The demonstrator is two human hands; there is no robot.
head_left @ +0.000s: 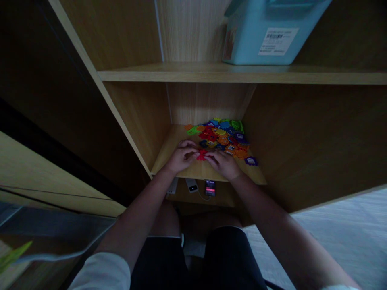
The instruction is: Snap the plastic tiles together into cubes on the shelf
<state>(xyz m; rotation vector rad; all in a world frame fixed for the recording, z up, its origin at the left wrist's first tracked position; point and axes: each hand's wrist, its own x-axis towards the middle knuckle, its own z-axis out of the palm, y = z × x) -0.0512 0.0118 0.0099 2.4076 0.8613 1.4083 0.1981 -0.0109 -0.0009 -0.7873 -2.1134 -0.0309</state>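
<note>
Between my two hands is a red plastic building piece (201, 154) with a toothed edge, held over the front part of the wooden shelf (165, 151). My left hand (183, 156) pinches its left side between thumb and fingers. On its right side, the fingers of my right hand (223, 162) are closed. Just behind the hands lies a pile of colourful plastic building pieces (223, 139) in red, orange, blue, green, yellow and purple. A purple piece (250, 161) lies apart at the pile's right front. The fingers partly cover the red piece.
A light blue plastic bin (250, 40) with a white label stands on the upper shelf board (187, 74). Below the working shelf lie a lit phone (210, 187), a white power bank (191, 185) and a cable. Wooden side panels (302, 133) close in both sides.
</note>
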